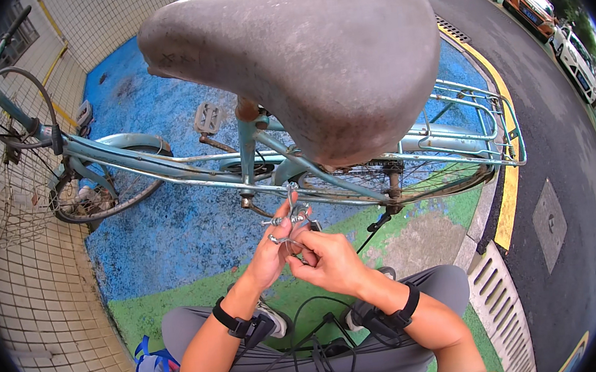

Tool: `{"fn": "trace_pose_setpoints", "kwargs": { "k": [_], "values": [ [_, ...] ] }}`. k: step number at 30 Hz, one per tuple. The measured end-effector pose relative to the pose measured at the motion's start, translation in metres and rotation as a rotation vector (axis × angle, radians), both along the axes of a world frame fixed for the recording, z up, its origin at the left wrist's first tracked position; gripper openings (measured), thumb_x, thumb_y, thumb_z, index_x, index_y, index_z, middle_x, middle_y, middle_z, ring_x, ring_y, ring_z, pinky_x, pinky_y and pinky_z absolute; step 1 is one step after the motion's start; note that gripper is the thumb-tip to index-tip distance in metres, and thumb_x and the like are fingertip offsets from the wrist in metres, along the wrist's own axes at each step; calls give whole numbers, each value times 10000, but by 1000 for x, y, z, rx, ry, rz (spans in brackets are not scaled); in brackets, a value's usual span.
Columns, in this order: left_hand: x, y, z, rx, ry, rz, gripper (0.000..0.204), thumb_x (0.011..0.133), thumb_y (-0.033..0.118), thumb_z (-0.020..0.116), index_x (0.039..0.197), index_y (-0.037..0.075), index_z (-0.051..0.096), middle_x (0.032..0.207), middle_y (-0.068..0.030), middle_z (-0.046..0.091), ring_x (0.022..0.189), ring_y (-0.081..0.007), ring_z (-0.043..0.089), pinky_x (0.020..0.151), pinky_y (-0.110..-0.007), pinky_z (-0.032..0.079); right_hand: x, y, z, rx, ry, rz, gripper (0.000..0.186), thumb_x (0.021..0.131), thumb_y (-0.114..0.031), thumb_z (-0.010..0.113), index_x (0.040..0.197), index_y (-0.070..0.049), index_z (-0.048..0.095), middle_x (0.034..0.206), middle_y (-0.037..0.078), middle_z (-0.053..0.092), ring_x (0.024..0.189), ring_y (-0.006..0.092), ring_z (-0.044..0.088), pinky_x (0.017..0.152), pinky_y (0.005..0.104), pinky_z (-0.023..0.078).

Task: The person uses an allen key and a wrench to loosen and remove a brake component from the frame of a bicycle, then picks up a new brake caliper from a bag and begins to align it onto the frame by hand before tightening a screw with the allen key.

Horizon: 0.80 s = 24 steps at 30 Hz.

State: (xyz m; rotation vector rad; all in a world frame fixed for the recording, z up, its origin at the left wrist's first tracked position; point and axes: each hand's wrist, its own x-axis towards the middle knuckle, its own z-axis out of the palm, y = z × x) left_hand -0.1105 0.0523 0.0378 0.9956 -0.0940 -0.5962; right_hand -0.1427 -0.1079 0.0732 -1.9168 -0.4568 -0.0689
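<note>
Low over my lap, both my hands meet around a small silver metal part with curved arms and bolts, which looks like a bicycle brake caliper (pixel 295 220). My left hand (pixel 268 262) supports it from the left, fingers curled about it. From the right, my right hand (pixel 334 260) pinches its lower side; the fingertips are partly hidden. Just beyond stands an old light-blue bicycle (pixel 167 171), front wheel to the left. Its worn grey-brown saddle (pixel 306 49) looms large above my hands and covers part of the frame.
A rear rack (pixel 478 122) extends right, and a kickstand (pixel 380 221) reaches the ground. At left are a wire basket (pixel 16 206) and a tiled wall (pixel 52 317). A blue-and-white bag (pixel 156 370) lies by my left leg. Cables (pixel 328 348) hang over my lap. Cars (pixel 574 59) line the road.
</note>
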Motion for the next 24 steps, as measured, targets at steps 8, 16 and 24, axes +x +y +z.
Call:
{"fn": "trace_pose_setpoints", "kwargs": {
  "k": [8,16,24],
  "values": [
    [-1,0,-3,-112,48,16,655,1015,406,481,1530,77,249,1487,-166,443,1211,-184,547,967,-326,483,-2,8,-2,-50,-41,9,189,774,-95,748,897,-45,614,577,46,509,479,187,506,475,334,413],
    [-5,-5,-4,-117,-50,66,577,1030,329,461,1507,48,298,1460,-154,462,1387,-249,419,1081,-339,386,-3,6,-3,-60,-16,-30,202,781,-103,756,928,-40,633,579,57,502,479,171,493,476,329,414],
    [-6,-8,-1,149,-223,243,628,1003,322,526,1524,71,280,1411,-135,481,1302,-244,487,1049,-402,439,-2,7,4,-57,-30,-62,167,789,-87,757,894,-28,641,576,49,488,464,148,449,463,310,392]
  ]
}}
